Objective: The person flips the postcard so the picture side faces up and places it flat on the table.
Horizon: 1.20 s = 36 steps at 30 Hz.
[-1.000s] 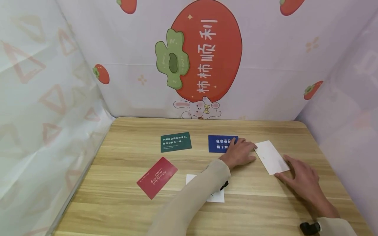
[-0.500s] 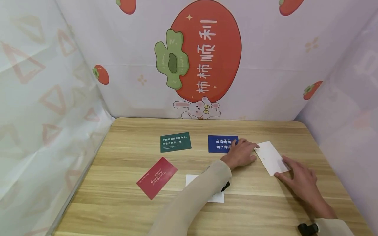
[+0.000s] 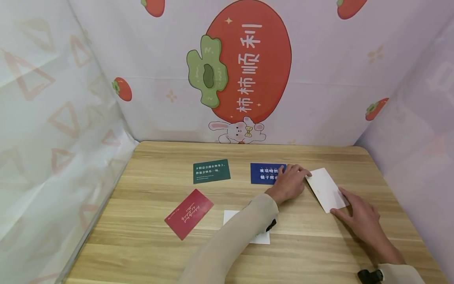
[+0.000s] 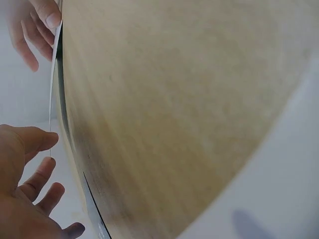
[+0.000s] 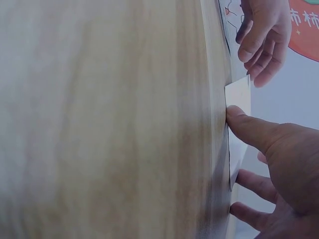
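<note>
On the right of the table, both hands hold a white card (image 3: 327,190), its blank side up with a faint small mark. My left hand (image 3: 289,183) pinches its far left corner between thumb and forefinger; the thin edge shows between them in the left wrist view. My right hand (image 3: 363,217) grips the near right end, the thumb on one edge and fingers on another. In the right wrist view the card (image 5: 239,134) slopes up off the wood at its far end. Partly under the left fingers in the head view lies a blue card (image 3: 264,173) with white characters.
A green card (image 3: 211,171) and a red card (image 3: 188,214) lie flat on the wooden table (image 3: 142,244) to the left. Another white card (image 3: 261,238) is mostly hidden below the left sleeve (image 3: 234,232). Printed cloth walls (image 3: 319,110) stand at the back and both sides.
The left fingers have drawn closer together at the card's corner. The card has shifted slightly and its left edge shows a darker shadow. The other cards have stayed put.
</note>
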Tool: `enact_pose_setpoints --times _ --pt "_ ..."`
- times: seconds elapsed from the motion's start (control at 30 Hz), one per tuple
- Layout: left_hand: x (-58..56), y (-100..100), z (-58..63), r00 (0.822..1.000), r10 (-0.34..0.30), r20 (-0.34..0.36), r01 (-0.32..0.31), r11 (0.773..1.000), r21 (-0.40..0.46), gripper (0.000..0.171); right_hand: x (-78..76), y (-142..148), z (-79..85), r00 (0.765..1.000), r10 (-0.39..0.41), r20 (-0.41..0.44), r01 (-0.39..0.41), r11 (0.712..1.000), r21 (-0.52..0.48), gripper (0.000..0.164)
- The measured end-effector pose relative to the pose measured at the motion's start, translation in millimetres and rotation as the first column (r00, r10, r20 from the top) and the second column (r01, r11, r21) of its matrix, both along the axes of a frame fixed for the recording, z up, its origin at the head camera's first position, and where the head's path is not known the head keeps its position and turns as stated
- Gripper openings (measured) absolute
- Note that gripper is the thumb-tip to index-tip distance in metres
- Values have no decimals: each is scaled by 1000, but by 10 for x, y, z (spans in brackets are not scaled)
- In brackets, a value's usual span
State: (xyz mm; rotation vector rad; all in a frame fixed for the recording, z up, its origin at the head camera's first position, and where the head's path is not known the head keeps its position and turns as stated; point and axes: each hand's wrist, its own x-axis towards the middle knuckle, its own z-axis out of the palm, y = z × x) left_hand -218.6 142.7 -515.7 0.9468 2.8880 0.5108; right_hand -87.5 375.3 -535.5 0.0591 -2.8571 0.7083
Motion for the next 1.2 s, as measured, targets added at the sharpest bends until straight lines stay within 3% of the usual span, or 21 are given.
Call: enact_pose_setpoints --times 0.37,0.63,1.0,1.2 --pt "-3 -22 -4 993 61 -105 -64 998 -21 47 -9 -3 -16 997 46 -64 -48 998 -32 87" --pt "2 -33 -21 991 81 -103 -83 996 -15 40 -13 -6 -3 994 73 -85 -78 995 -58 86" --pt "7 -38 4 993 81 -89 -83 996 -15 38 -15 21 3 999 42 12 -42 999 0 83" --pt "10 -46 17 995 77 -61 -78 997 -15 37 9 13 -3 1000 15 -1 -15 1000 15 84"
